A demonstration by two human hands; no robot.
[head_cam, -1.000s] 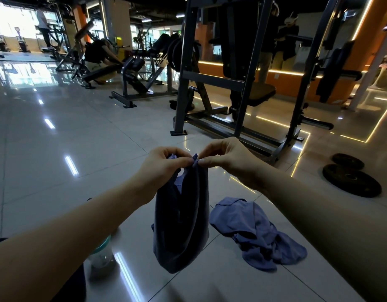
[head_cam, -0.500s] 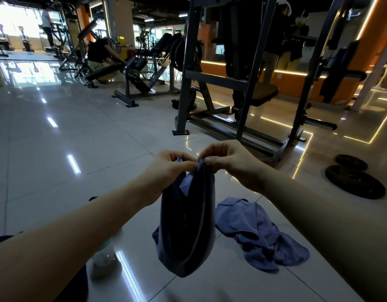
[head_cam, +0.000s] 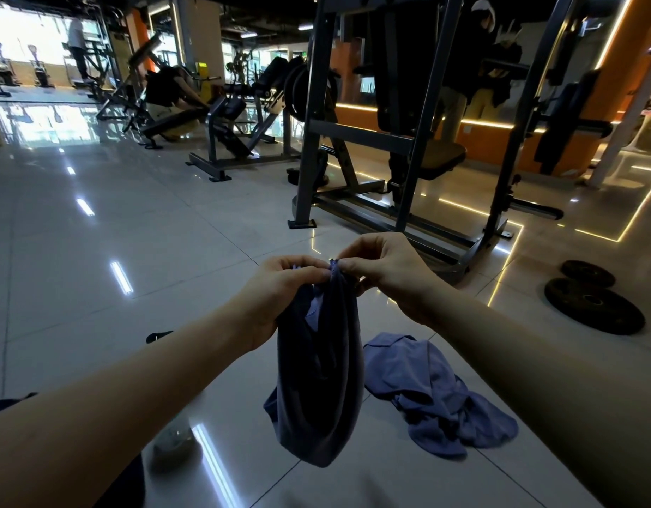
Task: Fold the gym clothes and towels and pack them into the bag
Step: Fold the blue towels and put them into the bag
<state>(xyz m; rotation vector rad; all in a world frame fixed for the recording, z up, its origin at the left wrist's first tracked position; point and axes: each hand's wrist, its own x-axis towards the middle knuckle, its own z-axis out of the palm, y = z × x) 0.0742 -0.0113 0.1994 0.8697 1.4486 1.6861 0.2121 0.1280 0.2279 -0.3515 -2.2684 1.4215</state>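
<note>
A dark blue garment (head_cam: 322,379) hangs in the air in front of me, doubled over into a long drooping loop. My left hand (head_cam: 280,291) and my right hand (head_cam: 386,273) pinch its top edge side by side, fingertips almost touching. A second, lighter blue garment (head_cam: 434,394) lies crumpled on the tiled floor just right of and behind the hanging one. No bag is in view.
A clear bottle (head_cam: 173,439) stands on the floor under my left forearm. Two black weight plates (head_cam: 595,309) lie at the right. A steel rack (head_cam: 404,141) stands straight ahead, with more gym machines and people beyond it.
Both hands have stayed together at the top edge, with small finger shifts. The hanging garment has swayed slightly. The view has drifted a little downward.
</note>
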